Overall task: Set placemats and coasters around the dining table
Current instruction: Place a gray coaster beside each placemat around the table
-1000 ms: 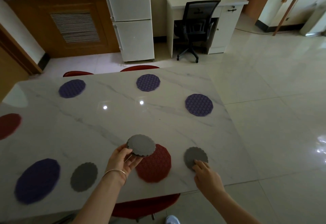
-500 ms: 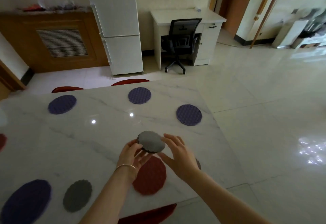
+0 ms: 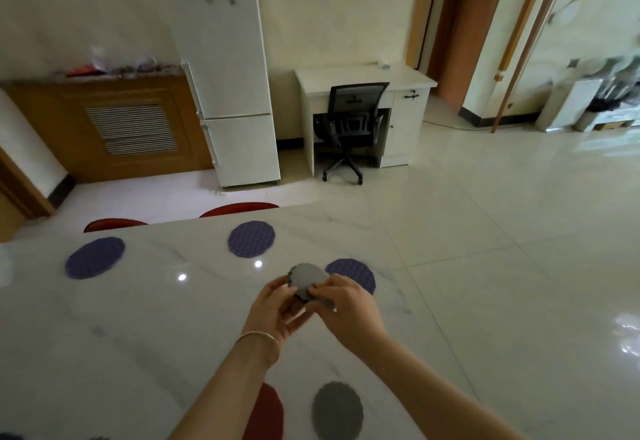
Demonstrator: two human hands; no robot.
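The left hand (image 3: 277, 304) is gripping the stack of grey coasters (image 3: 308, 280) from below, fingers curled around its left edge. The right hand (image 3: 346, 301) is pinching the top coaster at the right side. The purple placemat (image 3: 356, 275) is lying just beyond the right hand, nearer to it, so I think the right hand should be carrying a coaster forward there.

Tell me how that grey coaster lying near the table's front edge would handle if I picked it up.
The grey coaster looks thin and flat, so probably light and hard to lift off the smooth marble table without sliding it. The matching coasters held by both hands keep their shape, so probably fairly stiff.
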